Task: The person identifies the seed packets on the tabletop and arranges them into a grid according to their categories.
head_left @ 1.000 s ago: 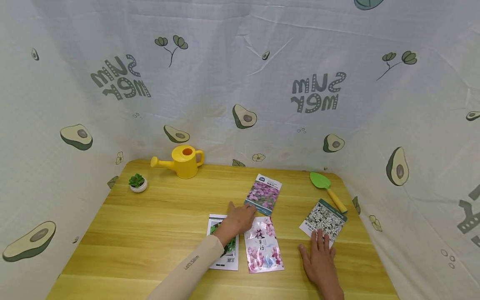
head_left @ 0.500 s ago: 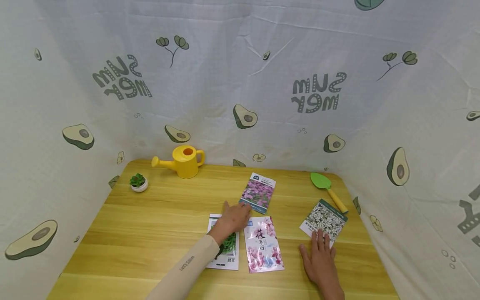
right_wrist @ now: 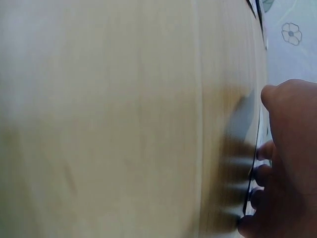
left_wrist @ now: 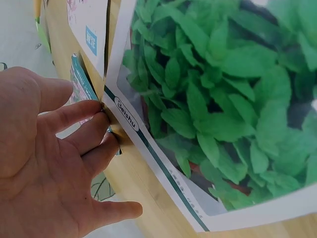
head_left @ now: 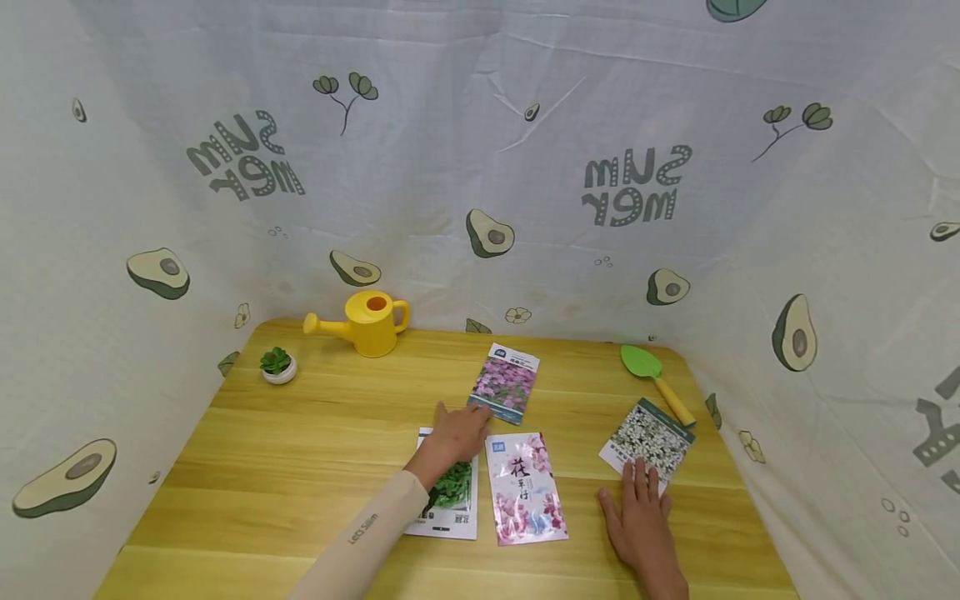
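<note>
In the head view, my left hand (head_left: 452, 437) touches the lower edge of a seed packet with purple flowers (head_left: 506, 382). Its fingers press down there without curling round it, as the left wrist view also shows. Beneath that wrist lies a green-leaf seed packet (head_left: 454, 490), partly covered by the hand and sleeve. A pink blossom packet (head_left: 527, 492) lies just right of it. My right hand (head_left: 643, 529) rests flat, fingertips on the bottom edge of a white-flower seed packet (head_left: 651, 437). In the right wrist view its fingers (right_wrist: 264, 174) lie along the packet's edge.
A yellow watering can (head_left: 371, 325) stands at the back left, with a small potted succulent (head_left: 277, 367) near the left edge. A green trowel with a yellow handle (head_left: 660, 379) lies at the right. An avocado-print cloth (head_left: 420, 167) hangs round the wooden table.
My left hand has slid to the left, and the purple-flower packet has moved left with it, slightly toward the back. The right hand and the other packets have stayed in place.
</note>
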The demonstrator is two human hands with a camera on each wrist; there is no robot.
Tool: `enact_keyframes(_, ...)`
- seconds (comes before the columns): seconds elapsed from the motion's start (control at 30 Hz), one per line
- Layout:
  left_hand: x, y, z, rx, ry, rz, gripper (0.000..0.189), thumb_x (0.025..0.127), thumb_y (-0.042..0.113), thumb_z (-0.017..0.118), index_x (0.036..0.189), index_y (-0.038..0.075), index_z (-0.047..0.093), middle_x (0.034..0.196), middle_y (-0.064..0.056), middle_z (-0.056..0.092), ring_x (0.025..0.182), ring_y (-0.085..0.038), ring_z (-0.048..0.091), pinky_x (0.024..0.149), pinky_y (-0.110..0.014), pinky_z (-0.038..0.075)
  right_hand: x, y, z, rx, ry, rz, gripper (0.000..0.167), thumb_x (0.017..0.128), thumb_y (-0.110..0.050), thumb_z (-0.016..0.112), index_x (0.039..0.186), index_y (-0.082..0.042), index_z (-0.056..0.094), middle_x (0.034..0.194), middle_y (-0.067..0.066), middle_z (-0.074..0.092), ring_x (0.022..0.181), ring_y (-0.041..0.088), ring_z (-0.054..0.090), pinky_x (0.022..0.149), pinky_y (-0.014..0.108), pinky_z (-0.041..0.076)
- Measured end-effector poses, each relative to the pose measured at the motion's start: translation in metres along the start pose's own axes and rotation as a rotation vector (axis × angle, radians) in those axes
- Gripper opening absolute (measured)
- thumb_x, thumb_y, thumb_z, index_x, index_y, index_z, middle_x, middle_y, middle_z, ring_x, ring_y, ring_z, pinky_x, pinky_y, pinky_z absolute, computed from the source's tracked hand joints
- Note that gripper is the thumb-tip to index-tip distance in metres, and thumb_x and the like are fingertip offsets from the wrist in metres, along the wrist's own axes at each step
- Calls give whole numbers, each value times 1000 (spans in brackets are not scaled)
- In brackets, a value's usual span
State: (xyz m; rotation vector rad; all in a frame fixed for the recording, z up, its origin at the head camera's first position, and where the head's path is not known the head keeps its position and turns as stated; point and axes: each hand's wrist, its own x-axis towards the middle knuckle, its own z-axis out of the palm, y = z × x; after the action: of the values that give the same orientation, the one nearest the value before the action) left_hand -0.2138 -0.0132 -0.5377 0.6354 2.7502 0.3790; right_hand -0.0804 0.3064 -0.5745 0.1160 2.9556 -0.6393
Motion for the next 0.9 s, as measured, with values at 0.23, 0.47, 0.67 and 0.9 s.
enact_keyframes(0.23,-3,-5,-3,-13,6,-22,43,116,30,49,157,16,56,164,-8,53,151,-28,50,123,-75,29,0,-2,0,8,-3,6,80,116,-40,45,162,19,17,170,44,5,157,65,0,119,85,4)
enact_keyframes(0.47,-5,-8,-5,-46,12,-28,43,117,28,48,156,15,56,163,-10,54,152,-29,50,122,-76,29,-1,-3,-1,-6,3,7,80,116,-39,45,162,20,17,169,44,4,157,65,-1,120,84,4)
enact_keyframes(0.67,-7,-11,-6,-74,28,-28,37,116,24,49,150,14,60,160,-12,57,151,-31,51,121,-79,28,0,-4,-2,-1,-5,6,80,116,-40,45,162,19,17,170,44,4,157,65,-1,119,85,4)
enact_keyframes(0.9,-10,-17,-5,-81,43,-22,34,115,20,50,146,13,62,156,-12,60,147,-33,54,119,-80,30,0,-4,-1,-6,1,1,79,116,-38,46,162,20,18,169,45,5,156,65,0,119,85,5)
